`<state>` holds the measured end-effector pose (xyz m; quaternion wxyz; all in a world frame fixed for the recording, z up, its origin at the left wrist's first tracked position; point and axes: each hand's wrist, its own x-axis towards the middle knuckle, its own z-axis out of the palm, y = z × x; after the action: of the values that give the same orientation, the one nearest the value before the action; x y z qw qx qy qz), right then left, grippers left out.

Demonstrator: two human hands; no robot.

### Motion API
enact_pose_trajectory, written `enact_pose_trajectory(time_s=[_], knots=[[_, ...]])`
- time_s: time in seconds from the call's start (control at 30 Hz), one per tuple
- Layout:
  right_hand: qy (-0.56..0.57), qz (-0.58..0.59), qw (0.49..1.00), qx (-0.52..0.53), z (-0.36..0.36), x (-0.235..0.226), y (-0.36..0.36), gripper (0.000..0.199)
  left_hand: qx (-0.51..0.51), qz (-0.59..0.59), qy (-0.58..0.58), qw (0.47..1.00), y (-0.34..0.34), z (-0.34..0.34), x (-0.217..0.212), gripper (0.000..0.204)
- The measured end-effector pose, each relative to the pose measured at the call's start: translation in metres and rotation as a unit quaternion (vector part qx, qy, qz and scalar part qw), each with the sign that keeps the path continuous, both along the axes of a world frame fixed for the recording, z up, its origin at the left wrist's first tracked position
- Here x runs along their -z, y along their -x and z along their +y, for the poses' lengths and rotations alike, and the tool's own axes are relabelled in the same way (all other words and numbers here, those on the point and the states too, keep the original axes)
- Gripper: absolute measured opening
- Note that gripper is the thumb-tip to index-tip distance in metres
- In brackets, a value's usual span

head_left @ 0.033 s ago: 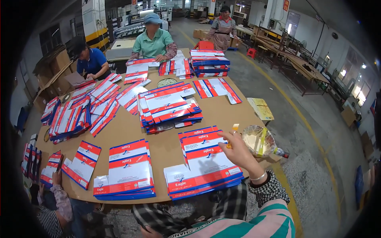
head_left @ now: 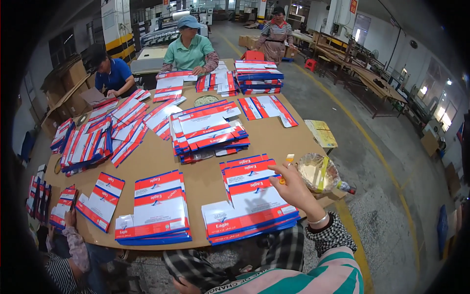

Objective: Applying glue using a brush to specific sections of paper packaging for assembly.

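My right hand [head_left: 296, 190] is closed around a small brush with an orange-yellow handle. The brush's pale bristles [head_left: 290, 158] point up and away, beside a plastic-lined bowl [head_left: 334, 171] of cream-coloured paste. Below this hand lies a stack of flat red, white and blue printed carton blanks [head_left: 257, 206], near the table's front edge. My left hand [head_left: 186, 285] rests low by the plaid-covered lap at the lower edge; its fingers are mostly hidden. A second stack of the same blanks [head_left: 159, 208] lies to the left.
A brown table [head_left: 196, 188] carries more blanks, including a tall stack [head_left: 208, 130] in its middle. A yellow strip crosses the bowl, and a bottle [head_left: 346, 187] lies against it. Co-workers sit at the far side, another stands behind, and a person's hand [head_left: 71, 219] touches blanks at left.
The co-worker in the green shirt has turned their head toward the right. My right hand and the brush have hardly moved.
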<state>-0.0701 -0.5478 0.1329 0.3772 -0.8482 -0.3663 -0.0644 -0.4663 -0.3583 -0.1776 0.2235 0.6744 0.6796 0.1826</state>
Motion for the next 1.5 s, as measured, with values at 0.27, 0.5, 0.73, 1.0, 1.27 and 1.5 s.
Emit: enact_pose_trajectory(time_s=[0.27, 0.5, 0.73, 1.0, 1.27, 1.5], knots=[[-0.14, 0.151, 0.978, -0.033, -0.016, -0.001, 0.042, 0.024, 0.024, -0.095, -0.051, 0.994, -0.004, -0.008, -0.019, 0.044], [-0.236, 0.241, 0.941, 0.024, -0.021, 0.022, 0.057, 0.039, 0.059, -0.09, -0.027, 0.994, -0.011, -0.01, -0.041, 0.047], [0.025, -0.074, 0.99, 0.117, 0.022, -0.014, -0.061, 0.064, 0.076, -0.099, 0.022, 0.992, -0.008, -0.009, -0.048, 0.053], [-0.039, -0.021, 0.999, 0.031, 0.066, 0.023, -0.034, 0.044, 0.051, -0.1, -0.166, 0.98, 0.011, -0.013, -0.001, 0.046], [-0.298, 0.291, 0.908, -0.054, -0.012, 0.028, 0.019, 0.04, 0.379, -0.259, -0.098, 0.883, -0.104, -0.013, -0.146, 0.023], [-0.424, 0.349, 0.835, -0.013, -0.049, 0.037, 0.025, 0.069, 0.51, -0.183, 0.085, 0.836, -0.212, 0.003, -0.177, 0.027]])
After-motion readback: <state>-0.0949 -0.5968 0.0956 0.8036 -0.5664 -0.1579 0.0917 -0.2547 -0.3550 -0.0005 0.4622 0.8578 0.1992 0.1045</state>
